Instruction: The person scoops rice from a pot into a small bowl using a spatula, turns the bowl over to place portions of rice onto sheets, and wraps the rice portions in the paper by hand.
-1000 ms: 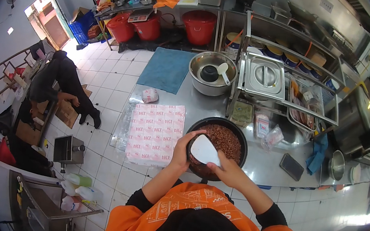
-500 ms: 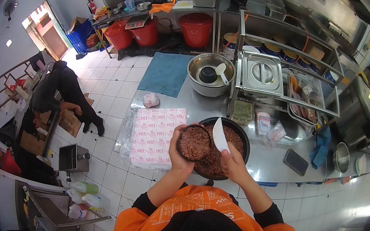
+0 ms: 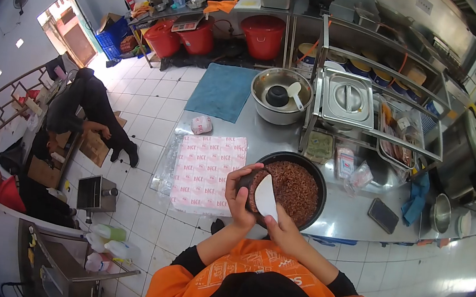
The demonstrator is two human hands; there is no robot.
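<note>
My left hand (image 3: 241, 208) is wrapped round a small dark bowl (image 3: 247, 184), tilted over the left edge of a large black pan. Reddish-brown cooked rice shows in the bowl. My right hand (image 3: 285, 236) grips a white rice paddle (image 3: 266, 197), its blade lying flat across the bowl's face and hiding much of the rice. The black pan (image 3: 324, 196) holds a heap of the same brown rice (image 3: 300, 186). Left of it lies a stack of pink-printed wrapping paper (image 3: 209, 171), with a small wrapped bundle (image 3: 201, 124) behind.
A blue cloth (image 3: 219, 91) and a steel bowl (image 3: 278, 115) with a white scoop stand at the back. On the right are a metal rack (image 3: 378, 129), a green-filled tub (image 3: 318, 146), plastic packets and a phone (image 3: 382, 215). A person in black (image 3: 80, 102) bends at the far left.
My left hand has tipped the small bowl toward the pan. My right hand has brought the paddle down and left, from above the pan onto the bowl's face. The camera view has shifted slightly.
</note>
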